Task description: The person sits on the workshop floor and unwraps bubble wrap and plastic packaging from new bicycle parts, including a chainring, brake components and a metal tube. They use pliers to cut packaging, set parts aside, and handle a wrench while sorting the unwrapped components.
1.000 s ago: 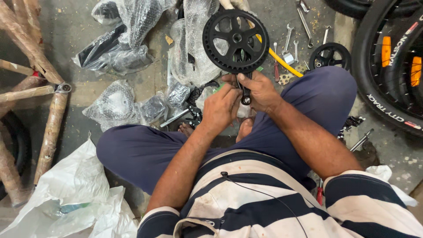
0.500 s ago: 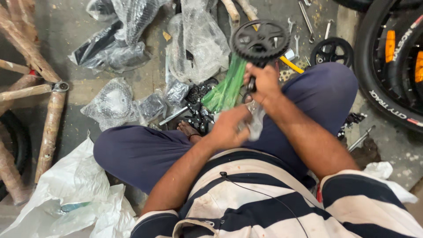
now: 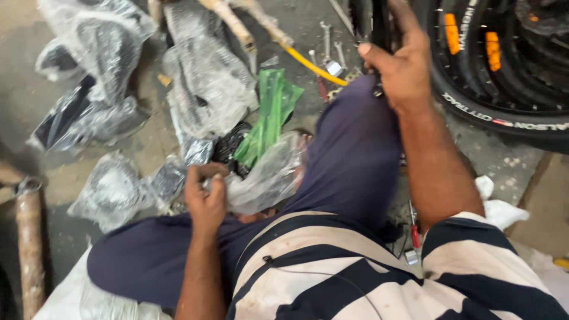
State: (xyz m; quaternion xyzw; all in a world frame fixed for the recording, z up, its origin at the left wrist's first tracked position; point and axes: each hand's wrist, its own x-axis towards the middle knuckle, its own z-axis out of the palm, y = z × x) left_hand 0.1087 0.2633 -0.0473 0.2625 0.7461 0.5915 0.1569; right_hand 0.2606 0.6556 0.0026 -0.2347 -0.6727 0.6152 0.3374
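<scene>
Left hand (image 3: 204, 198) pinches the clear plastic wrap (image 3: 267, 178) — already pulled free; right hand (image 3: 403, 68) grips a black part (image 3: 379, 24) beside the tyre (image 3: 504, 101) — not yet mounted.

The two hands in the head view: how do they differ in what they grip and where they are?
The left hand is low, near the lap, and pinches a crumpled clear plastic bag; the right hand is raised out past the knee and closed around a dark part, mostly hidden and blurred. The left hand sits among wrapped parts on the floor; the right hand is beside the black tyre. Both are bare, with fingers curled shut.
</scene>
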